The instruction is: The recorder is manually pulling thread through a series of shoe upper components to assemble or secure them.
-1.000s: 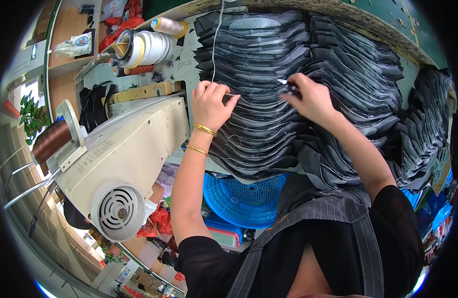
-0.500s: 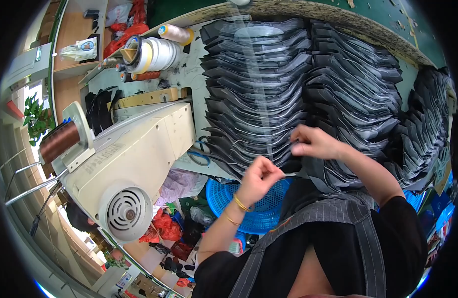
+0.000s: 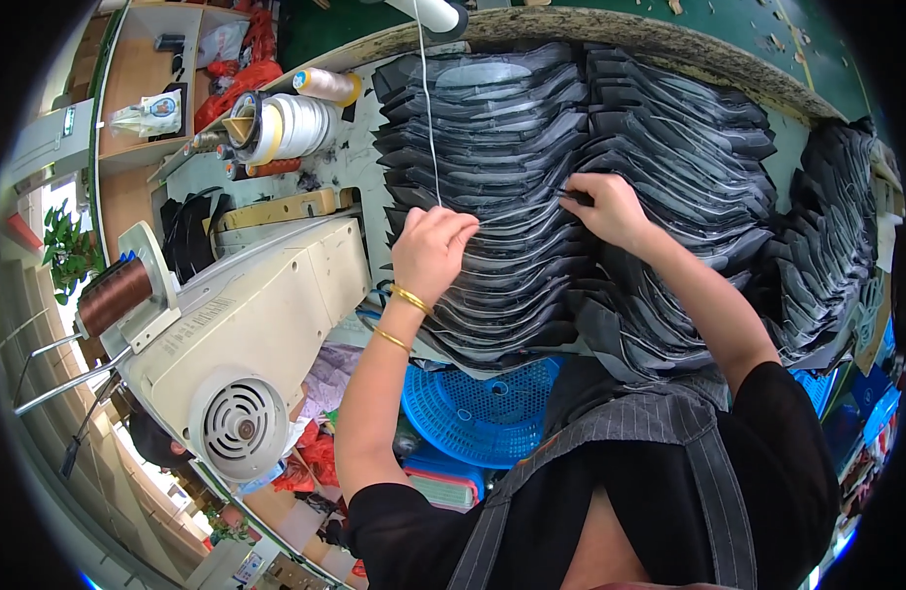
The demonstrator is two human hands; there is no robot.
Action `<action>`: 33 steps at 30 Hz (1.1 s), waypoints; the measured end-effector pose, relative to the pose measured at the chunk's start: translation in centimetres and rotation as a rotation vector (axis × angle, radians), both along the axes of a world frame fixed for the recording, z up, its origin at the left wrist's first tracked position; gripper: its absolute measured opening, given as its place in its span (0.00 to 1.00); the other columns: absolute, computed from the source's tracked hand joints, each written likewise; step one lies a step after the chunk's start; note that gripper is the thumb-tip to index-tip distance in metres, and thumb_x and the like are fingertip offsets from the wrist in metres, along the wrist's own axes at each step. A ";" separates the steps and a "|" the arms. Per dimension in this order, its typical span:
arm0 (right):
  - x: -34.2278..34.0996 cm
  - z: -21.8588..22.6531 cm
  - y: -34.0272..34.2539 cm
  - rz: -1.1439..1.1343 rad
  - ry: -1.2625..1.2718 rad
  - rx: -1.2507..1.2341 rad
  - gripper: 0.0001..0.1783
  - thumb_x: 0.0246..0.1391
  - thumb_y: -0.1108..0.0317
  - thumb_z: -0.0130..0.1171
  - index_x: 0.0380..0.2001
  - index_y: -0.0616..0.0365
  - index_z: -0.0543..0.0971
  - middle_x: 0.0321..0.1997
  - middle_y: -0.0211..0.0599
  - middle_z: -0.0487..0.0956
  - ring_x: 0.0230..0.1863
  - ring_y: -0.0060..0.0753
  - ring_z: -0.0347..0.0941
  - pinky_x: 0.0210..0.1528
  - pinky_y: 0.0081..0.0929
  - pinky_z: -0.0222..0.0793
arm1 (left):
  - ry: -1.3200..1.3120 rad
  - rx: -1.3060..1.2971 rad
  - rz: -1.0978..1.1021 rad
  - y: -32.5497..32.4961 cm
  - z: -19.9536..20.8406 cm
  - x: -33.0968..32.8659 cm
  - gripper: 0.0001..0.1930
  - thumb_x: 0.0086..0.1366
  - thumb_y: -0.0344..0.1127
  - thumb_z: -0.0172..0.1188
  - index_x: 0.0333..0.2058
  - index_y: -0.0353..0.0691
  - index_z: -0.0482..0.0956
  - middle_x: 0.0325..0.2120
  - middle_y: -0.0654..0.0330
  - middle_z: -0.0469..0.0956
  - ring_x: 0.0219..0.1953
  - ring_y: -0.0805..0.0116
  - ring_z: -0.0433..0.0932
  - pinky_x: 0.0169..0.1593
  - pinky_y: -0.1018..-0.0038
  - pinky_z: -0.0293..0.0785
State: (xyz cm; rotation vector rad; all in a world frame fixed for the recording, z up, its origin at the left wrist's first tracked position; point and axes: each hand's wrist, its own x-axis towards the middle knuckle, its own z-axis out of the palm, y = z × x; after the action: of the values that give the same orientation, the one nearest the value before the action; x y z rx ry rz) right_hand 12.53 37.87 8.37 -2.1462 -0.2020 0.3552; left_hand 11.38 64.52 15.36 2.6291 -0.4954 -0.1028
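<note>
Two long rows of overlapping dark sheet pieces, a left row (image 3: 492, 128) and a right row (image 3: 679, 147), lie on the table with pale curved lines along their edges. Over the left row, my left hand (image 3: 431, 251) is closed, thumb and fingers pinched together. A thin white cord (image 3: 428, 108) runs down from above to this hand; whether the fingers grip it or a piece's edge is hidden. My right hand (image 3: 605, 206) pinches the edge of a dark piece where the rows meet.
A cream sewing machine (image 3: 256, 305) with a brown thread spool (image 3: 114, 295) stands on the left. Behind it are white thread cones (image 3: 300, 126). A blue plastic basket (image 3: 482, 418) sits below the table edge. More dark pieces (image 3: 831, 226) lie far right. A white tube (image 3: 438, 14) hangs overhead.
Both hands have moved away from the table's near edge, up over the rows; the left also went leftward. The white cord, earlier a blurred streak, is now sharp and reaches my left hand.
</note>
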 end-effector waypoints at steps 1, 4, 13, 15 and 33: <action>0.5 -0.3 0.2 -0.003 0.006 0.006 0.09 0.46 0.67 0.63 0.32 0.58 0.79 0.29 0.44 0.80 0.32 0.50 0.76 0.35 0.39 0.72 | 0.006 0.006 -0.003 0.1 -0.3 0.0 0.03 0.57 0.35 0.64 0.30 0.44 0.83 0.25 0.64 0.79 0.31 0.63 0.73 0.36 0.71 0.71; 1.8 -1.2 0.9 0.060 -0.042 -0.069 0.09 0.44 0.66 0.62 0.31 0.56 0.80 0.30 0.44 0.80 0.35 0.51 0.77 0.38 0.42 0.72 | 0.056 0.070 0.086 0.2 -1.3 -0.1 0.06 0.57 0.38 0.64 0.28 0.43 0.83 0.24 0.64 0.80 0.30 0.63 0.75 0.34 0.68 0.72; 4.3 -1.2 1.4 0.020 -0.039 -0.285 0.12 0.46 0.62 0.62 0.33 0.56 0.78 0.33 0.42 0.81 0.35 0.49 0.78 0.37 0.41 0.73 | 0.233 0.369 0.249 -1.1 -1.2 3.9 0.10 0.52 0.42 0.66 0.23 0.43 0.78 0.23 0.63 0.79 0.30 0.61 0.76 0.33 0.66 0.73; 3.9 -0.5 1.6 0.021 -0.122 -0.348 0.13 0.48 0.60 0.62 0.34 0.57 0.77 0.33 0.42 0.80 0.34 0.48 0.77 0.35 0.40 0.73 | 0.149 0.493 0.206 -0.8 -1.0 4.5 0.12 0.52 0.44 0.67 0.24 0.43 0.77 0.24 0.64 0.79 0.31 0.61 0.75 0.33 0.65 0.73; -5.2 1.2 0.7 0.089 0.206 0.191 0.19 0.55 0.53 0.60 0.34 0.58 0.71 0.29 0.42 0.78 0.28 0.45 0.76 0.30 0.34 0.71 | 0.693 -0.412 0.331 0.7 1.0 -12.2 0.07 0.61 0.32 0.60 0.28 0.40 0.71 0.21 0.59 0.76 0.24 0.65 0.76 0.30 0.70 0.72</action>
State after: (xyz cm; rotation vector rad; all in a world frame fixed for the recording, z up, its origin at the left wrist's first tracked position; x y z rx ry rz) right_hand 7.37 38.54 9.56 -1.9018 -0.2054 0.5821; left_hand -0.79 65.23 16.33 2.0539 0.1468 -0.6920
